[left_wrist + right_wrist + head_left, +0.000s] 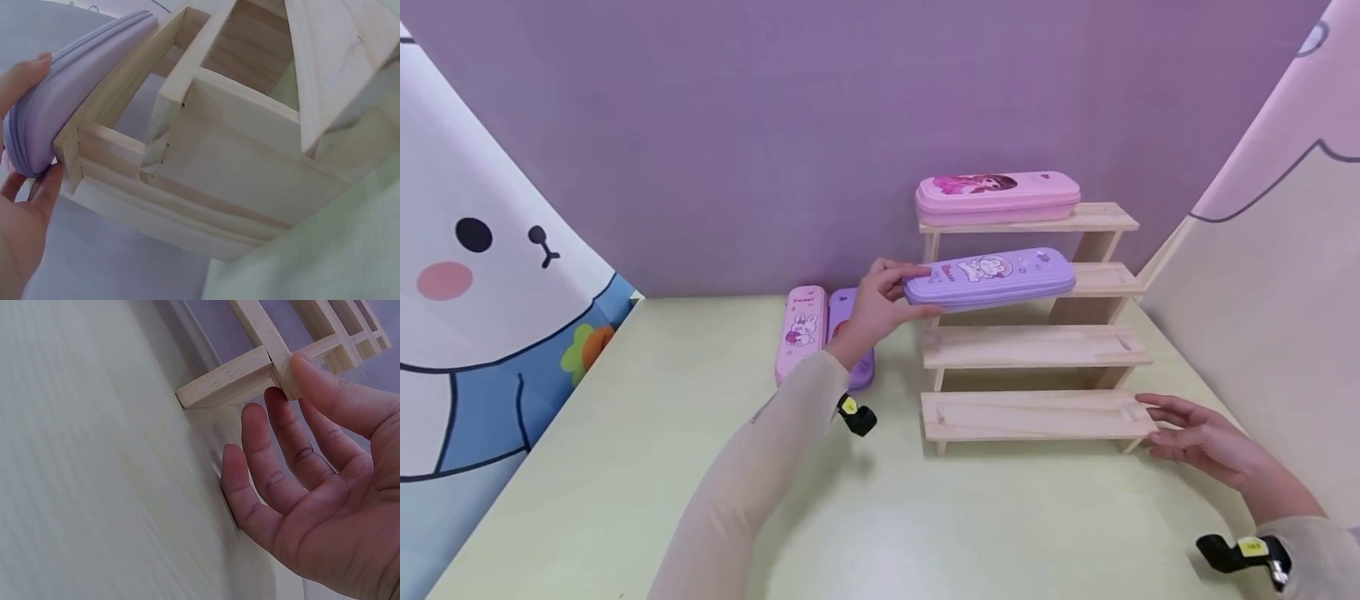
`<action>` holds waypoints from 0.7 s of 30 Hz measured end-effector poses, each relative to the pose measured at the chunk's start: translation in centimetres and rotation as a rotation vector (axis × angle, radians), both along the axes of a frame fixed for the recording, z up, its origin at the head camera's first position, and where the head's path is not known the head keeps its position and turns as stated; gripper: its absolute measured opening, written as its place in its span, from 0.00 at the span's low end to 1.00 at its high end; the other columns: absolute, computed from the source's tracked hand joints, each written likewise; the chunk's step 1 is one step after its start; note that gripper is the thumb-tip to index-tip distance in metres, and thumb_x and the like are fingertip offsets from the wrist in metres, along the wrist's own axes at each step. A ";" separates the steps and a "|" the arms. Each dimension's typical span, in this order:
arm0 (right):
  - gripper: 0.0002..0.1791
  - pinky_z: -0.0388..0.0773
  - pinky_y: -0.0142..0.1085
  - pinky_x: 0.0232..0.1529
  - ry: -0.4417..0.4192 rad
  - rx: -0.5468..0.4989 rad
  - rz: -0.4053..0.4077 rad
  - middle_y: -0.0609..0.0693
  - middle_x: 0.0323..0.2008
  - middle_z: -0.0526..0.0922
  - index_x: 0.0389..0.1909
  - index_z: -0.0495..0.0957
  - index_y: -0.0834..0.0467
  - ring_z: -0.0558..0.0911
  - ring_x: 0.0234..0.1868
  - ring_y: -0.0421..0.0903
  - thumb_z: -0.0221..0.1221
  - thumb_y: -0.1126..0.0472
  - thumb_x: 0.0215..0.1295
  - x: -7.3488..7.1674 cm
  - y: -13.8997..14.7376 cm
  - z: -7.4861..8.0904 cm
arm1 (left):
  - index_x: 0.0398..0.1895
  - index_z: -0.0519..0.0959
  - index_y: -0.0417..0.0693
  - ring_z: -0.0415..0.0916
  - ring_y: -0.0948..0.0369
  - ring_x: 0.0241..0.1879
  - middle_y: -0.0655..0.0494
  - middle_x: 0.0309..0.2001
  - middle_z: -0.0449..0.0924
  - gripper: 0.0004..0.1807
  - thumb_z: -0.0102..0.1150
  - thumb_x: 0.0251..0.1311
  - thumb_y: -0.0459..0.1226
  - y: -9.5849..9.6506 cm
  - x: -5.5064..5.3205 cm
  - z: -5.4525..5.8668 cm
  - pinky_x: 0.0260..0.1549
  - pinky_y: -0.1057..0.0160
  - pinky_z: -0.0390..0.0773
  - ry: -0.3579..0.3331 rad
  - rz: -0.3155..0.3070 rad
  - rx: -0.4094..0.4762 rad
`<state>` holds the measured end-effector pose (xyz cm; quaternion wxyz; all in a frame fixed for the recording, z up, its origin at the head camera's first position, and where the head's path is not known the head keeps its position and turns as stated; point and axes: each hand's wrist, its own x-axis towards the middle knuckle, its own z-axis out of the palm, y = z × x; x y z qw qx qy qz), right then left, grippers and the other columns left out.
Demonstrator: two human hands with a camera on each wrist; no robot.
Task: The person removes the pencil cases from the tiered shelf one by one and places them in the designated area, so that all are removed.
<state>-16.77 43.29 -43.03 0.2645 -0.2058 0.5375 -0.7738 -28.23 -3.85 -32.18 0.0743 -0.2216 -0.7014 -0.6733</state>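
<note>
My left hand (880, 304) grips the left end of a lilac pencil case (992, 277), thumb on one side and fingers on the other. The case lies level with the second tier from the top of a wooden step shelf (1037, 346), its right end slightly raised. In the left wrist view the zipped case (81, 81) is right by a board's edge; whether it rests there I cannot tell. My right hand (1206, 442) holds the right end of the lowest board, thumb (337, 394) on one face and fingertips at the other. A pink pencil case (1000, 198) sits on the top tier.
Left of the shelf, a pink bunny pencil case (801, 329) and a purple one (862, 371) lie side by side on the pale table (700, 417), the purple one partly behind my left arm. A purple backdrop (737, 150) stands behind, with printed cloths (490, 250) at both sides.
</note>
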 end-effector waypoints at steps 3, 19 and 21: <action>0.35 0.80 0.40 0.53 0.000 0.006 -0.004 0.44 0.58 0.79 0.65 0.76 0.48 0.82 0.54 0.48 0.38 0.82 0.70 0.0 0.0 -0.2 | 0.52 0.82 0.35 0.78 0.53 0.49 0.48 0.48 0.66 0.29 0.79 0.41 0.24 -0.5 0.2 -0.4 0.54 0.64 0.77 0.021 -0.006 0.014; 0.35 0.80 0.40 0.53 -0.012 0.015 -0.002 0.43 0.58 0.79 0.65 0.75 0.47 0.82 0.54 0.47 0.37 0.82 0.71 0.0 -0.2 0.0 | 0.50 0.85 0.43 0.70 0.56 0.54 0.51 0.50 0.69 0.27 0.81 0.41 0.31 -4.2 2.0 -0.6 0.53 0.60 0.78 0.067 0.067 -0.035; 0.35 0.80 0.40 0.52 -0.008 0.019 -0.007 0.44 0.58 0.79 0.65 0.76 0.47 0.82 0.54 0.47 0.37 0.82 0.71 0.0 -0.2 0.1 | 0.50 0.85 0.44 0.69 0.56 0.55 0.51 0.50 0.69 0.27 0.82 0.41 0.32 -4.6 2.2 -0.6 0.54 0.59 0.77 0.068 0.072 -0.036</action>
